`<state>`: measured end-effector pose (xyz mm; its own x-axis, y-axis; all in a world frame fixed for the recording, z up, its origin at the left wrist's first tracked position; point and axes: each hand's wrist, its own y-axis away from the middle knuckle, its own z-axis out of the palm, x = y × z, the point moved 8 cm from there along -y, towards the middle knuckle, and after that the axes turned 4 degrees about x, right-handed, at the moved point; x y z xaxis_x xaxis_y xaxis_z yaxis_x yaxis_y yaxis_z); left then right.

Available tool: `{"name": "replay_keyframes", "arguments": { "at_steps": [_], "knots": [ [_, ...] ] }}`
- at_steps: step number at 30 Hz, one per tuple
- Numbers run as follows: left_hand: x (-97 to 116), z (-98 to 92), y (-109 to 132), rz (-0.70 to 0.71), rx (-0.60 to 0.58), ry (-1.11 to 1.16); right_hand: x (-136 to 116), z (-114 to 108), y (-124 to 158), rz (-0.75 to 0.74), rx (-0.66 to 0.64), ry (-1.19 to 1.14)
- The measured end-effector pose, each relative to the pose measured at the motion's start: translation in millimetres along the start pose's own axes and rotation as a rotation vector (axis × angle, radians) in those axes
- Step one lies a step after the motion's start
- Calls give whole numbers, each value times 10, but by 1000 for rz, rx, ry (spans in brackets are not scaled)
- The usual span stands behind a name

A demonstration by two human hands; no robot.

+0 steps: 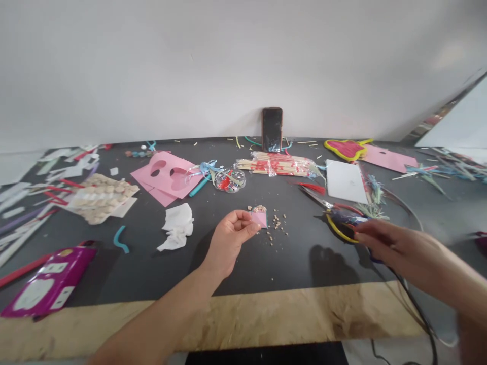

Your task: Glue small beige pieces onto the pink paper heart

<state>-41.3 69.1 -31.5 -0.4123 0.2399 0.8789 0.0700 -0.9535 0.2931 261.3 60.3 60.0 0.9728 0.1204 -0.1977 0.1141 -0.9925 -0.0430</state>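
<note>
Between the thumb and fingers of my left hand (232, 235) is a small pink paper square (259, 218). Small beige bits line its top edge, and more beige crumbs (277, 223) lie scattered to its right. My right hand (384, 241) is closed at the right, its fingertips at a dark blue glue gun (348, 219) whose black cord runs down past the table edge; the exact grip is partly hidden. Scissors (319, 197) with red and yellow handles lie against the glue gun, blades pointing to the back left.
A phone (272, 129) leans on the wall behind wrapped wooden sticks (276, 165). Pink cut-out sheets (167, 177), crumpled tissue (178, 226) and a purple packet (51, 279) lie left. A white rectangular thing (345, 181) and a yellow-edged heart (347, 149) lie at the right.
</note>
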Motion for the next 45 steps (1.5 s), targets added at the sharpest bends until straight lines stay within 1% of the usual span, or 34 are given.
{"name": "replay_keyframes", "arguments": {
  "at_steps": [2,4,5,6,8,10,12,16,21,24,29,33,35,36,39,41,45],
  "knots": [
    [-16,4,-1,-9,-7,4,-404,67,-84,-133,51,-90],
    [-22,-2,-7,-11,-5,15,-771,196,-219,-260,71,-125],
    [-22,-7,-11,-9,-4,24,-918,286,-296,-312,52,-124],
    [-20,-13,-15,-6,-2,32,-1020,378,-380,-332,29,-119],
    [-18,-21,-21,-3,-3,40,-1128,532,-533,-338,1,-114],
    [-20,-22,-24,-7,-6,36,-1126,635,-646,-298,5,-116],
    [-26,-19,-24,-18,-4,33,-1076,705,-701,-253,16,-116],
    [-29,-3,-17,-45,0,34,-1032,780,-683,-232,14,-128],
    [-26,6,-6,-59,0,20,-1171,785,-612,-302,16,-252],
    [-33,0,-12,-54,-2,6,-1248,821,-604,-354,11,-259],
    [-44,-1,-13,-55,-5,1,-1227,865,-652,-359,59,-234],
    [-36,5,-10,-59,-8,4,-1242,896,-657,-377,34,-246],
    [-36,7,-13,-63,-6,6,-1249,898,-660,-375,25,-240],
    [-37,7,-15,-63,-5,6,-1243,882,-667,-369,41,-248],
    [-38,11,-16,-58,-8,3,-1189,782,-700,-335,160,-297],
    [-41,15,-13,-57,-11,0,-1152,760,-724,-303,204,-286],
    [-42,17,-5,-59,-8,-18,-1172,853,-761,-281,159,-151]
  ]
}}
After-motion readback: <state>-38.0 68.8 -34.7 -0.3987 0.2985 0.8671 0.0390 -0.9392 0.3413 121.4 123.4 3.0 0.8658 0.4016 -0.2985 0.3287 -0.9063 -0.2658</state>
